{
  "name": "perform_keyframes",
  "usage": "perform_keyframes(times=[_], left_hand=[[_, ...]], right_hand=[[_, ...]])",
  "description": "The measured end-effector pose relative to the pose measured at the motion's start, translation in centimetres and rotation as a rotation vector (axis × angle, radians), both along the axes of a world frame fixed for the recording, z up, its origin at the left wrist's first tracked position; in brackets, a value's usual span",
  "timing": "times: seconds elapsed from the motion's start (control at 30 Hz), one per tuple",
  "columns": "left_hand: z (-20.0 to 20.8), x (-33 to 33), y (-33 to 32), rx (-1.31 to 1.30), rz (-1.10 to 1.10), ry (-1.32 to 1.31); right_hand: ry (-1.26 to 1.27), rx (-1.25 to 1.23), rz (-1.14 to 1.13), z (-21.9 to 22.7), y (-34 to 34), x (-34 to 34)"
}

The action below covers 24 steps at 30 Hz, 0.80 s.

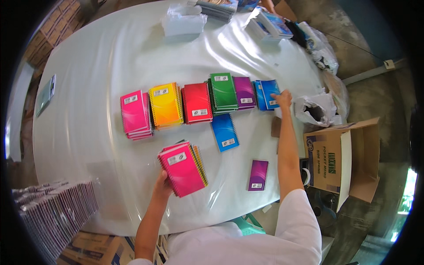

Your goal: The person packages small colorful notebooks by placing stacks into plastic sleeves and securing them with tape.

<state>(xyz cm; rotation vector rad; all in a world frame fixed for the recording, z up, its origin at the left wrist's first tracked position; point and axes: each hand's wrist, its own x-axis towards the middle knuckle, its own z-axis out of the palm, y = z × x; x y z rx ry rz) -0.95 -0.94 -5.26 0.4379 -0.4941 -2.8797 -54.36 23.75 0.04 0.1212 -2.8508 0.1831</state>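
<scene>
My left hand (164, 182) grips a small stack of spiral notebooks (182, 170) by its left edge. The top one is pink, with yellow and other edges showing beneath. My right hand (282, 99), arm stretched out, pinches the right edge of a blue spiral notebook (268, 90) on the blue pile. Leftward from there run piles of purple (244, 91), green (223, 93), red (197, 100), yellow (165, 104) and pink (135, 112) notebooks. A single blue notebook (225, 132) lies below the green pile, and a lone purple notebook (258, 175) rests nearer me.
An open cardboard box (331, 161) stands at the right, by a white plastic bag (316, 109). Plastic-wrapped bundles (183, 22) and books (271, 25) sit at the table's far side. Many stacked notebooks (59, 216) fill the lower left.
</scene>
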Motion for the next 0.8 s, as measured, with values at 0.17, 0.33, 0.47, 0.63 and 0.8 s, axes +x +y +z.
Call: perform_keyframes(times=[0.17,0.33,0.47,0.63,0.8], left_hand=[[0.5,-1.2,0.3,-0.086,0.071,-0.114],[4.1,-4.5,1.2,-0.144,0.052,-0.049],[7.1,-2.7,0.9,-0.339,-0.052,-0.052],[11.2,1.1,0.5,-0.845,-0.253,-0.24],[9.7,5.0,-0.2,-1.164,-0.069,-0.147]], right_hand=[[-0.784,-0.9,0.365,9.0,-5.2,13.9],[-0.771,-0.754,0.604,7.0,-7.8,33.1],[-1.482,-1.299,0.543,6.7,-8.5,35.0],[-1.525,-1.245,0.756,6.8,-7.4,38.2],[-1.226,-1.279,0.934,2.6,-7.4,43.7]])
